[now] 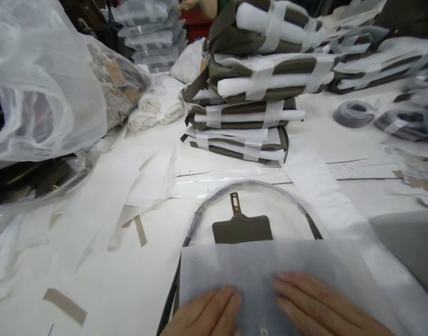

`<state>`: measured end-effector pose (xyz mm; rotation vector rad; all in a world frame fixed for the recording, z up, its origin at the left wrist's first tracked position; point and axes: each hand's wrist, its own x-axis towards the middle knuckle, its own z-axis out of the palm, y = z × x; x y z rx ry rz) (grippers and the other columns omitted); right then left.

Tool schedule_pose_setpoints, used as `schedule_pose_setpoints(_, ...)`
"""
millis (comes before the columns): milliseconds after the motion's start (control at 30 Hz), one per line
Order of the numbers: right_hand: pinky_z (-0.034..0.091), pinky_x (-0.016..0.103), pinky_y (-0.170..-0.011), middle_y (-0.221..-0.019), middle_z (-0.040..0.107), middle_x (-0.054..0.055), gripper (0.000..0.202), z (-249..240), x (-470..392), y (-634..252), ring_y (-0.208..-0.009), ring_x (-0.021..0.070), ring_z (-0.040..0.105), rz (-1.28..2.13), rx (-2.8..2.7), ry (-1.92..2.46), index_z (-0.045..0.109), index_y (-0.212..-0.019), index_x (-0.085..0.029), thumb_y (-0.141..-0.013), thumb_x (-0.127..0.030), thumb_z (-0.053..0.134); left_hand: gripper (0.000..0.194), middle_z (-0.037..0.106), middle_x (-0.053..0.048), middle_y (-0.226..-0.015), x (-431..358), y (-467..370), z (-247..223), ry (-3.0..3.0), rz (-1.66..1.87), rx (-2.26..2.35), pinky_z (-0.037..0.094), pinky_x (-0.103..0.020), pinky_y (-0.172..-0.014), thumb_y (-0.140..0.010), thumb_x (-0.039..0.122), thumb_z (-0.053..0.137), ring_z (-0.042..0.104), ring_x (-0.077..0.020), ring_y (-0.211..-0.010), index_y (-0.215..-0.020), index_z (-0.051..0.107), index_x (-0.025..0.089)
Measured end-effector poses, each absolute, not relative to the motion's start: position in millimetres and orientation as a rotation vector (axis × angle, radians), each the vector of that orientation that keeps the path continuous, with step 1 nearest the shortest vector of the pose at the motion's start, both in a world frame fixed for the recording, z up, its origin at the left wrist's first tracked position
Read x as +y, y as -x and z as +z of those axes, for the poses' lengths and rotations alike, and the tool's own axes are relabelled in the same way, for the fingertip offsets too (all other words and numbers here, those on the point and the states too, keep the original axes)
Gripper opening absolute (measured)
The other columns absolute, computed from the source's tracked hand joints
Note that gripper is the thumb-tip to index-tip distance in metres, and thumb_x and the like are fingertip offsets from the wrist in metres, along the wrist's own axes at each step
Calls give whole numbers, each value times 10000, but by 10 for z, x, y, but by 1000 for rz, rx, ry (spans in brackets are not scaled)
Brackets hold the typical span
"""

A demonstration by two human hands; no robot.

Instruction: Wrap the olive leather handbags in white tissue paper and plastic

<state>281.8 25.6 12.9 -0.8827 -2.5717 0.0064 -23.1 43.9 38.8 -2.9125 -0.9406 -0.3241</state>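
Both palms rest on a translucent white sheet (249, 261) that lies over a dark olive item, most of it hidden. My left hand (209, 312) lies on the sheet's lower left, fingers stretched out and side by side. On the right part, my right hand (319, 303) is flat too, its fingers pointing left. Past the sheet's far edge shows an olive flap (242, 229) with a brown slotted strap end (235, 203). A handle wrapped in clear plastic (249, 185) arches around the flap.
Ahead stands a stack of olive bags (256, 84) bound with white wrap. Clear plastic bags (46, 84) bulge at the left. Rolled grey strips (354, 113) lie at the right. Tape scraps (65, 305) and loose white sheets (105, 205) cover the table's left. Part of another person's arm (207, 7) shows at the back.
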Motion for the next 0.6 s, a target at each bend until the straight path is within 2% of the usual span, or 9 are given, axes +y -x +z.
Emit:
schedule_pose_setpoints(67,524,312,-924,-1318,659,25,357,221,321,-2783,-1203,192,604,-68,-2600,1017,631,-1278,-190,-1029,-270,388,385,707,57,-1226,519,130,435,2828,-314,-1059,544,-267,-873,-1033,430,402,672,-146,-1070,-1243,647,220)
schedule_pose_setpoints(133,488,340,-934,-1272,687,25,366,298,381,-2724,-1151,184,626,-93,-2601,1096,653,-1230,-175,-1046,-302,363,452,705,16,-1235,544,47,436,2789,-278,-1097,528,-334,-912,-1015,498,402,662,-196,-1104,-1239,645,190)
schedule_pose_setpoints(300,364,400,-997,-1071,754,-21,488,407,497,-2601,-947,168,668,31,-2494,1277,687,-1106,-208,-1069,-416,247,530,717,-47,-1202,531,3,453,2786,-271,-1209,487,-363,-966,-999,544,399,660,-215,-1088,-1217,638,124)
schedule_pose_setpoints(400,342,409,-989,-960,754,-23,522,456,530,-2586,-851,173,659,126,-2446,1316,690,-1019,-222,-1063,-457,227,516,729,-63,-1157,517,27,482,2801,-311,-1237,487,-374,-955,-988,546,422,668,-227,-1048,-1175,647,121)
schedule_pose_setpoints(500,386,401,-888,-882,740,-11,499,503,547,-2598,-794,187,642,190,-2429,1306,679,-979,-227,-1053,-476,252,491,726,-76,-1146,524,46,517,2824,-348,-1282,519,-364,-872,-969,534,475,676,-231,-988,-1183,631,121)
schedule_pose_setpoints(600,423,383,-745,-835,709,-4,459,530,584,-2603,-739,190,621,367,-2422,1348,662,-929,-238,-1015,-551,337,464,732,-60,-1033,584,40,561,2896,-339,-1418,545,-388,-756,-923,571,534,680,-240,-873,-1127,629,165)
